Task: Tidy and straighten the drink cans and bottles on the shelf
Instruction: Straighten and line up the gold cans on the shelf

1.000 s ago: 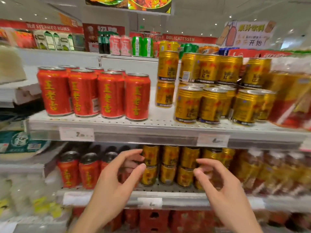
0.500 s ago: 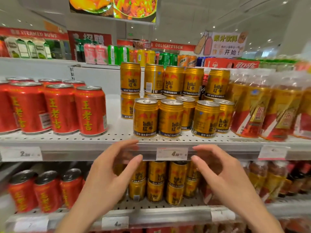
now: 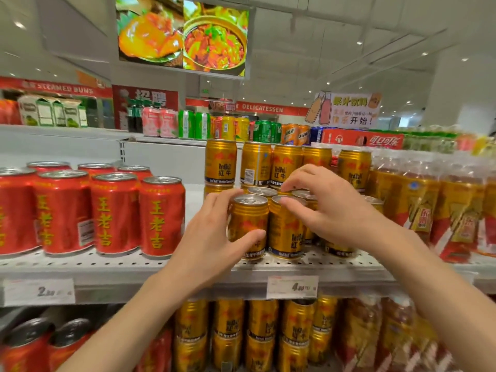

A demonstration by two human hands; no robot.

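Both bare forearms reach up to the white perforated metal shelf (image 3: 112, 264), where the left hand (image 3: 212, 234) wraps thumb and fingers around the front-left gold Red Bull can (image 3: 248, 224). The right hand (image 3: 324, 210), fingers curled and apart, touches the rim of the neighbouring gold can (image 3: 284, 232). Red herbal-tea cans (image 3: 112, 213) stand well to the left.

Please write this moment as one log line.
left hand: grasping front gold can | right hand: fingers on neighbouring gold can | red cans: untouched

Bare hands (image 3: 212, 234), forearms (apparently sleeveless)
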